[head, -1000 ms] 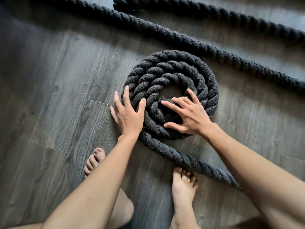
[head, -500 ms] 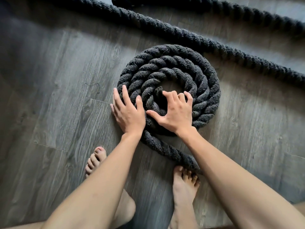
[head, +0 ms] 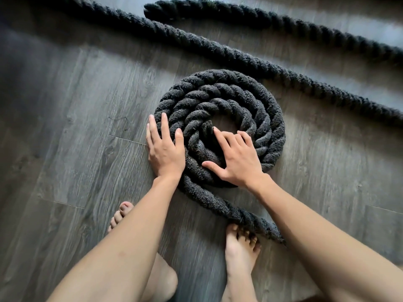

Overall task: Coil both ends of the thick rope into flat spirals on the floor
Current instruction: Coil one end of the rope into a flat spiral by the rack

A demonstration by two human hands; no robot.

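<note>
- The rope spiral (head: 218,88) lies flat on the wood floor (head: 76,105), about three turns round a small open centre.
- The left hand (head: 165,151) braces the spiral's outer left edge, fingers (head: 164,125) straight and close together, gripping nothing.
- The right hand (head: 235,164) rests on the near inner turns, fingers splayed wide, index tip reaching the inner end by the hole. Nothing is pinched.
- The tail (head: 218,203) leaves the spiral on the near side, touches the toes of the right foot (head: 239,253) and passes under the right forearm.
- To do this well, I'd say press down as well as inward so no turn rides up. Turn both hands together and feed the tail in snug against the outer turn.
- The second end (head: 157,9) lies straight on the far side, not yet coiled.
</note>
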